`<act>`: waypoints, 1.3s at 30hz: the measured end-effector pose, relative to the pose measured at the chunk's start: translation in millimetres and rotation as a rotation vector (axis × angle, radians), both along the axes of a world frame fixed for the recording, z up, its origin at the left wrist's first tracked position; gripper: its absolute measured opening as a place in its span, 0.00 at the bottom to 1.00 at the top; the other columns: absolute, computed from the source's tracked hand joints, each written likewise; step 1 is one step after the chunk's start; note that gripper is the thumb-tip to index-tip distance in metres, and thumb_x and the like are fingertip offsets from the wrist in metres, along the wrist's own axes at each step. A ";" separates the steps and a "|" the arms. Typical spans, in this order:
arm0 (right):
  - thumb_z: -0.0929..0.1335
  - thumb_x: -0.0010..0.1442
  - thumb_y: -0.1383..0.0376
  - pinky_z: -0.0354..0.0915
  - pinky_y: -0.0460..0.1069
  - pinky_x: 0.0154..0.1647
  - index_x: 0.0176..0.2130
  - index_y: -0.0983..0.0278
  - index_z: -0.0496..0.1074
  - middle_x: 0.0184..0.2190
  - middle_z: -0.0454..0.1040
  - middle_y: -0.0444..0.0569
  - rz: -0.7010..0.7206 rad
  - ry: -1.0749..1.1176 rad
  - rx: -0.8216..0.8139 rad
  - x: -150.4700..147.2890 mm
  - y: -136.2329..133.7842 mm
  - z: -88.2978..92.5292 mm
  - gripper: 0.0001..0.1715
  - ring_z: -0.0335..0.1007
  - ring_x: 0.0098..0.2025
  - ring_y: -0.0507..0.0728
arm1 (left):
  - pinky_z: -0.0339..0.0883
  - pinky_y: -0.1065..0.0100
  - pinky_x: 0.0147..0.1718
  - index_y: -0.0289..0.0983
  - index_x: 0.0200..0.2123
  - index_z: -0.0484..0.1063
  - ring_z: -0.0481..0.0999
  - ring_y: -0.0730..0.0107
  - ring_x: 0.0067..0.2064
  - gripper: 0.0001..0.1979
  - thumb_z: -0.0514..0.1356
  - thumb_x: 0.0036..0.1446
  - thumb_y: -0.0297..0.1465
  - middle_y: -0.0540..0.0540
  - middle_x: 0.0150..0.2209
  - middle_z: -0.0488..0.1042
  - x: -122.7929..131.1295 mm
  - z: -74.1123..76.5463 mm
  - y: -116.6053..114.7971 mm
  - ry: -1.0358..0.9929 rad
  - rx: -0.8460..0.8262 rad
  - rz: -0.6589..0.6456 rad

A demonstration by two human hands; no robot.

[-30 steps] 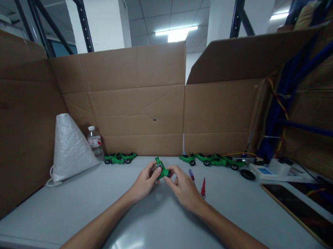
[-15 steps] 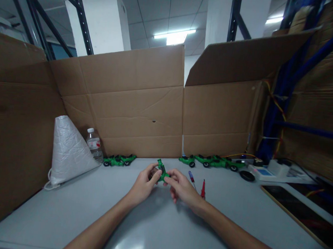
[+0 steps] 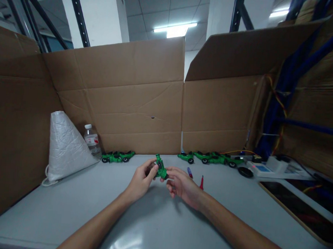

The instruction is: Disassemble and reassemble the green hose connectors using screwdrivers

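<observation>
green plastic toy car body [image 3: 160, 170] sits just above the centre of the frame, seemingly held clear of the tabletop between both hands. brown cardboard walls [image 3: 123, 95] fill the upper half, standing around the back and left of the grey tabletop [image 3: 154, 229] that spreads across the lower half. a white crinkled sack [image 3: 62, 144] leans at middle left, with a clear plastic water bottle [image 3: 91, 141] just beside it. a dark flat panel [image 3: 296, 207] lies at the right edge.

the left hand [image 3: 141, 180] closes thumb and forefinger on the toy's left side. the right hand [image 3: 183, 185] pinches its right end, its other fingers loosely curled below. both holds are narrow, fingertips only.

two rows of green toy cars, one left [image 3: 117, 157] and one right [image 3: 209, 158] of centre, stand along the foot of the cardboard. a blue-handled screwdriver [image 3: 189, 172] and a red-handled screwdriver [image 3: 201, 182] lie just beside the right hand.

with so slight a pinch, any twist or push could let the toy slip and drop. a loose small part might then roll away among the tools. the right wrist is close enough to knock the screwdrivers.
</observation>
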State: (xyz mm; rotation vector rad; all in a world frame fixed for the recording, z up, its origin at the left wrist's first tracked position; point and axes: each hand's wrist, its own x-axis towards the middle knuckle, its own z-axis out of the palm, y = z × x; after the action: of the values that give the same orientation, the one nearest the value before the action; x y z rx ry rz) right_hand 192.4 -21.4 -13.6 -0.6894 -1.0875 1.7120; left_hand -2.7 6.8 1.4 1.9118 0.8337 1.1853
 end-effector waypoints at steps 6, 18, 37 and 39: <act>0.73 0.56 0.51 0.64 0.45 0.17 0.45 0.59 0.62 0.36 0.77 0.44 -0.074 -0.169 0.211 -6.1 -1.6 -2.3 0.25 0.66 0.22 0.50 | 0.68 0.67 0.38 0.33 0.58 0.73 0.73 0.68 0.34 0.25 0.61 0.67 0.45 0.47 0.34 0.75 0.2 4.6 -6.7 -0.014 0.045 0.055; 0.69 0.64 0.63 0.59 0.47 0.29 0.47 0.61 0.69 0.27 0.69 0.39 -0.473 -0.736 0.694 -8.3 -9.5 -4.9 0.11 0.65 0.26 0.52 | 0.66 0.68 0.36 0.33 0.57 0.73 0.70 0.70 0.33 0.25 0.62 0.66 0.45 0.50 0.30 0.71 1.5 5.9 -7.1 -0.018 0.062 0.099; 0.61 0.73 0.56 0.63 0.46 0.21 0.59 0.58 0.62 0.35 0.71 0.44 -0.417 -0.650 0.570 -2.4 -6.4 -10.7 0.19 0.67 0.24 0.53 | 0.61 0.71 0.33 0.30 0.38 0.77 0.76 0.69 0.33 0.21 0.73 0.54 0.44 0.43 0.34 0.78 -1.6 -0.1 8.5 -0.177 -0.489 -0.150; 0.61 0.73 0.58 0.66 0.47 0.26 0.59 0.59 0.63 0.37 0.72 0.46 -0.430 -0.683 0.611 -0.9 -5.3 -11.3 0.18 0.70 0.27 0.53 | 0.61 0.71 0.33 0.31 0.33 0.75 0.77 0.68 0.33 0.21 0.74 0.53 0.45 0.44 0.31 0.78 -2.8 1.5 8.2 -0.164 -0.480 -0.138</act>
State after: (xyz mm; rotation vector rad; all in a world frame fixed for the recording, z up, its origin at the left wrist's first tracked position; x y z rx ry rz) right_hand 191.5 -26.7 -24.9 -1.0354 -1.6771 0.7060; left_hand -5.6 14.9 2.9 1.4368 0.7978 0.9408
